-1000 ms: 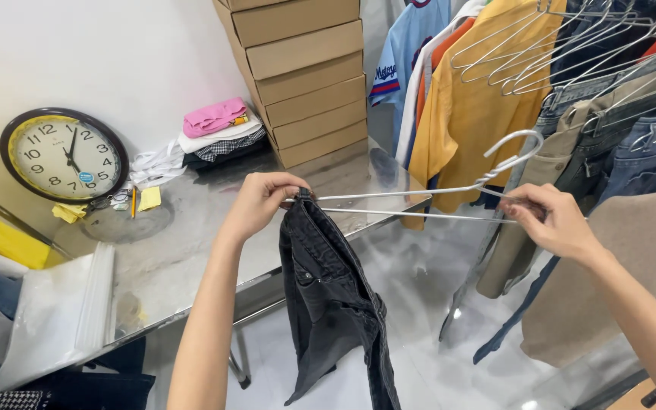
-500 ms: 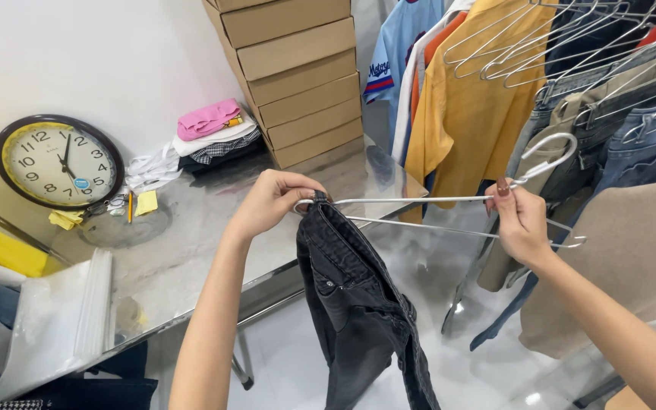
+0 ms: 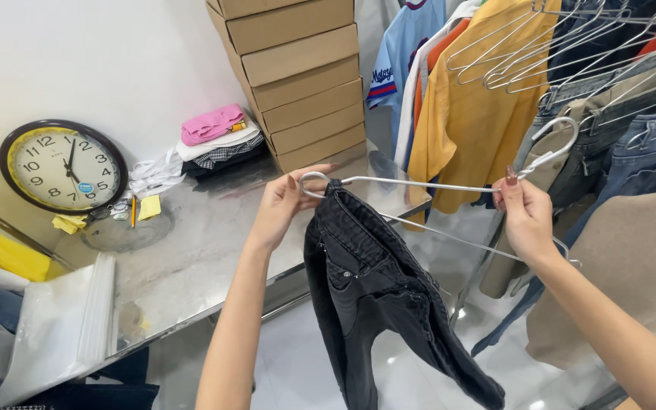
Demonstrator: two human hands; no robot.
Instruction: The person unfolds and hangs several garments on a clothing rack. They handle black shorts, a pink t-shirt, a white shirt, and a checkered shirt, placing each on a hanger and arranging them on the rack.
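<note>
A metal wire hanger [image 3: 427, 184] is stretched between both hands at chest height. My left hand [image 3: 286, 205] grips its looped left end, where the waistband of black jeans [image 3: 373, 304] is threaded on. The jeans hang down from that end, legs dangling toward the floor. My right hand [image 3: 524, 216] pinches the hanger just below its hook, near the clothes rack.
A rack of hung garments [image 3: 609, 99] and empty hangers fills the right. A steel table [image 3: 206, 243] on the left carries stacked cardboard boxes [image 3: 298, 76], folded clothes [image 3: 214, 137], a round wall clock [image 3: 62, 167] and a stack of clear plastic bags [image 3: 55, 326].
The hanger with the jeans has been lifted and tilted, its hook end higher. My right hand has slid inward to the hook's base, and the jeans sit further onto the left end.
</note>
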